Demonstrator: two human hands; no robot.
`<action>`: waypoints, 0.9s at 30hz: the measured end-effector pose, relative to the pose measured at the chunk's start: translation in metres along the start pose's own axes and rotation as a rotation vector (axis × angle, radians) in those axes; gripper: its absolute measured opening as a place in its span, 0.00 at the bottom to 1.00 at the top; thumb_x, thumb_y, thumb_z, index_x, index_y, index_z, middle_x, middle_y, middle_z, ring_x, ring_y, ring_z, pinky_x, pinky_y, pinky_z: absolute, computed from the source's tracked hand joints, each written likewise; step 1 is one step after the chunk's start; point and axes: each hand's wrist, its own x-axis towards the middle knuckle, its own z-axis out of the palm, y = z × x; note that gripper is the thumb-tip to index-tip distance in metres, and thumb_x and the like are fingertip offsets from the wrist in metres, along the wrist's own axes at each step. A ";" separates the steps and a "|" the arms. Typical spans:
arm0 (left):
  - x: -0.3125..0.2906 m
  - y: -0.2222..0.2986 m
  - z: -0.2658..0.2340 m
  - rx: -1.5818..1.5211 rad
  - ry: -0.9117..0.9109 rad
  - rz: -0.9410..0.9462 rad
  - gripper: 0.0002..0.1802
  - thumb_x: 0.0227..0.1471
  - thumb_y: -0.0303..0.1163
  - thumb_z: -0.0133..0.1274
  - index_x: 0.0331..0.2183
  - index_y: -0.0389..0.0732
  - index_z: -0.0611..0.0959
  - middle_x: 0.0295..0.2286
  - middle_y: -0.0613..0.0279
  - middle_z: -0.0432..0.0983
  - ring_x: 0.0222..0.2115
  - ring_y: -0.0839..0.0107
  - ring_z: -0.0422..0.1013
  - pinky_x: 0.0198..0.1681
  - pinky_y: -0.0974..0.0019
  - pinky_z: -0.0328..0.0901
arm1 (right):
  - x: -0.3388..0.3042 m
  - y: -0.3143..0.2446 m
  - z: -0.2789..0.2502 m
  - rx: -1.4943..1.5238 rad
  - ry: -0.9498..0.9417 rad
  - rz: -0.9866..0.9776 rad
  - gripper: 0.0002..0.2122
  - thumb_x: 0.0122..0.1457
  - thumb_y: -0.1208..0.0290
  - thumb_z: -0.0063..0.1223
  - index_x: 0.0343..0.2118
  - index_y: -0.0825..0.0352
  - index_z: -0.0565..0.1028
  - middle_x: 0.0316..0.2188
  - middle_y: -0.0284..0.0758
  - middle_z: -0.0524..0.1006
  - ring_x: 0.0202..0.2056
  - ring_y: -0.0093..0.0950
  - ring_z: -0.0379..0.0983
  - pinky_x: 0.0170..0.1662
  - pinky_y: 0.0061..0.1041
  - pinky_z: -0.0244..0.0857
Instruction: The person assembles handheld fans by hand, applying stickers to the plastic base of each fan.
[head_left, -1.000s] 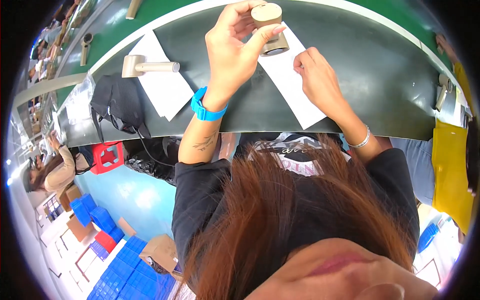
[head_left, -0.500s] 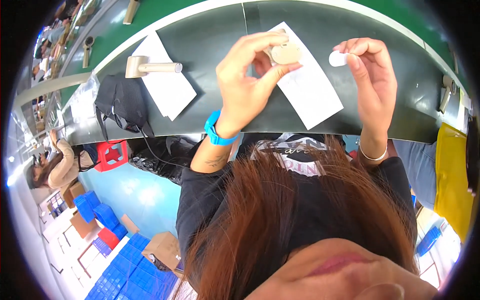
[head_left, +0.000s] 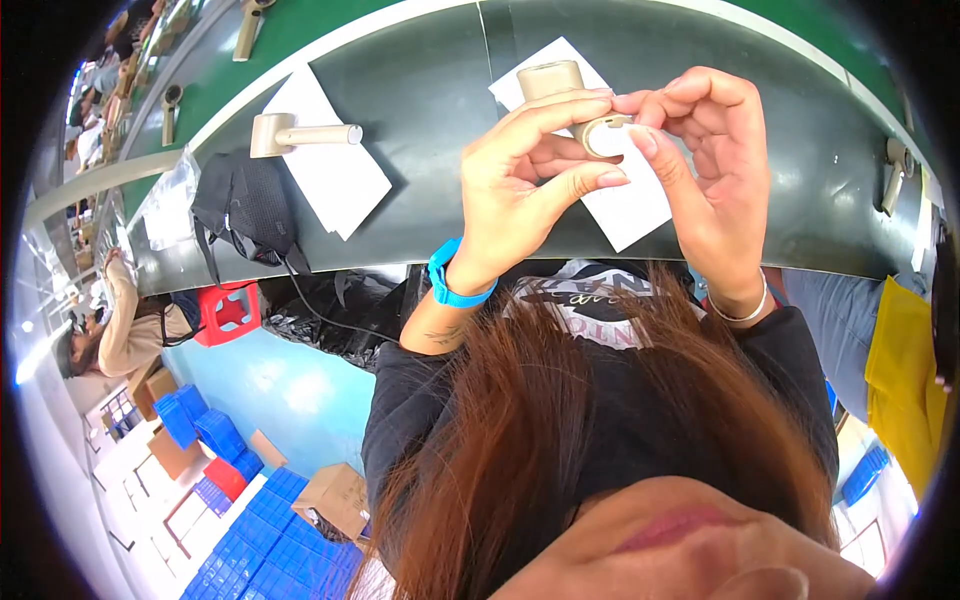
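My left hand [head_left: 505, 185] is closed around a beige device [head_left: 549, 80] that looks like a small handheld fan. Its wide round head points away from me, and the end of its tubular handle faces my right hand. With thumb and fingers pinched, my right hand [head_left: 715, 165] meets that handle end. The small white disc is at these fingertips, largely hidden by them and hard to tell from the white sheet [head_left: 622, 220] behind. That sheet lies on the dark work surface beneath both hands.
To the left, a second beige device [head_left: 310, 135] rests on another white sheet [head_left: 345, 200]. Beside it sits a black bag [head_left: 240, 205] at the near edge of the dark belt [head_left: 430, 90]. Another such device [head_left: 893, 180] lies far right. A red stool [head_left: 228, 312] stands below.
My right hand has moved left, bringing the white disc to the device. My left hand has turned the device, so its head now points away and its handle end faces right.
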 end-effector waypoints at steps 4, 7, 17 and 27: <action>0.000 0.000 0.001 -0.028 -0.007 -0.003 0.22 0.41 0.12 0.55 0.43 0.29 0.75 0.44 0.49 0.69 0.38 0.64 0.73 0.40 0.65 0.73 | -0.001 -0.002 0.000 -0.011 0.018 -0.001 0.14 0.54 0.85 0.48 0.42 0.69 0.59 0.31 0.36 0.69 0.41 0.28 0.70 0.45 0.24 0.64; 0.001 -0.001 0.000 0.001 -0.003 0.010 0.22 0.42 0.12 0.55 0.43 0.29 0.74 0.44 0.49 0.69 0.38 0.64 0.73 0.40 0.65 0.73 | -0.001 0.000 0.000 -0.004 0.018 0.008 0.14 0.54 0.85 0.48 0.41 0.69 0.60 0.31 0.36 0.69 0.41 0.27 0.70 0.46 0.24 0.63; 0.003 -0.001 0.001 0.007 -0.005 0.005 0.21 0.42 0.13 0.56 0.43 0.29 0.75 0.43 0.49 0.69 0.37 0.65 0.74 0.39 0.67 0.73 | 0.001 -0.001 -0.002 0.017 0.021 0.024 0.14 0.54 0.85 0.48 0.41 0.69 0.60 0.31 0.36 0.69 0.41 0.28 0.70 0.46 0.24 0.63; 0.001 -0.003 0.000 0.024 0.005 -0.003 0.21 0.42 0.13 0.55 0.42 0.29 0.75 0.44 0.49 0.69 0.37 0.65 0.74 0.39 0.67 0.73 | -0.001 0.000 -0.002 -0.019 0.011 0.022 0.14 0.54 0.84 0.49 0.41 0.68 0.60 0.31 0.36 0.69 0.41 0.27 0.70 0.46 0.24 0.63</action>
